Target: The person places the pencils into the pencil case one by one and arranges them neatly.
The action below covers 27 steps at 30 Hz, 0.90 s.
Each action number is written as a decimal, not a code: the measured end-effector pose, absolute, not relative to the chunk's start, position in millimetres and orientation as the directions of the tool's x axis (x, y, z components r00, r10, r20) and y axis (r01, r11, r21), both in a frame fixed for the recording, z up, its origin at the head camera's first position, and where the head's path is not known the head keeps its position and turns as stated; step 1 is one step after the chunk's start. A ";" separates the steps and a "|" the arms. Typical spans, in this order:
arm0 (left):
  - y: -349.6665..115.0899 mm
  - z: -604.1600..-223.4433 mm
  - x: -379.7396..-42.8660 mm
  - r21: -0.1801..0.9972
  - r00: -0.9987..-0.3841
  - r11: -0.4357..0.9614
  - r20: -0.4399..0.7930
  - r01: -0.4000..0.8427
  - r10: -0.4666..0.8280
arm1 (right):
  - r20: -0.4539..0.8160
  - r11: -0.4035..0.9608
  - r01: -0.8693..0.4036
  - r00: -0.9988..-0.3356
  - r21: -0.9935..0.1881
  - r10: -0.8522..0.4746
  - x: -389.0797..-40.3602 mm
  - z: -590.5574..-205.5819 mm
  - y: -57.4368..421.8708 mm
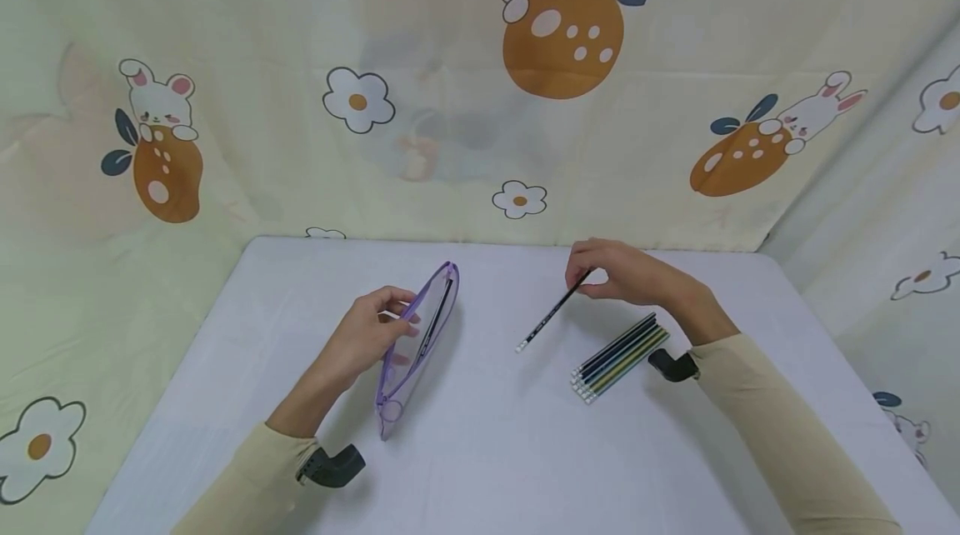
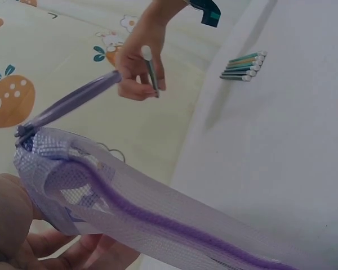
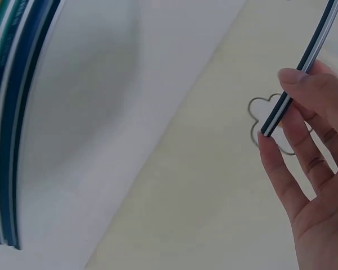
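Observation:
A purple mesh zip pencil case [image 1: 397,385] is held by my left hand [image 1: 372,330], its mouth parted and a dark pencil [image 1: 437,318] showing inside. In the left wrist view, the purple zip [image 2: 141,216] runs along the mesh and a purple strap sticks out from one end. My right hand [image 1: 626,270] pinches a dark striped pencil [image 1: 553,317] near one end, its white eraser tip pointing down toward the case's side. In the right wrist view, thumb and fingers grip that pencil [image 3: 301,70]. Below the right hand lies a row of several pencils [image 1: 621,356].
All this is on a white-covered table [image 1: 495,477]. Behind it hangs a cream curtain [image 1: 442,143] with rabbit, fruit and flower prints. A black wrist camera [image 1: 333,467] sits on the left sleeve, another camera [image 1: 672,366] on the right, close to the row of pencils.

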<state>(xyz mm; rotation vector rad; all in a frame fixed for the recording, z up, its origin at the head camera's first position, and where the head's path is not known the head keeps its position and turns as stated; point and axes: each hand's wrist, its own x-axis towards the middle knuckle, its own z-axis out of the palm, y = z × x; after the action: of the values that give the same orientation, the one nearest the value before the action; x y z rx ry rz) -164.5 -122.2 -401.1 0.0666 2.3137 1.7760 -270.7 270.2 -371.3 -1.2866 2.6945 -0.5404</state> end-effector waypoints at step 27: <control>-120.0 -398.1 -164.7 0.955 -0.971 0.272 -0.169 -0.118 0.171 | 0.158 0.427 -0.842 -0.495 -0.330 -0.854 -269.3 -323.2 192.2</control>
<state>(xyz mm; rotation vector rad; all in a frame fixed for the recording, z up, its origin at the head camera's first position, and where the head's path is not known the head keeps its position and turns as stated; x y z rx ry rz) -164.7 -120.0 -398.1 0.0486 2.3040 1.7632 -269.3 192.2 -323.2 -1.5610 2.6252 -0.5756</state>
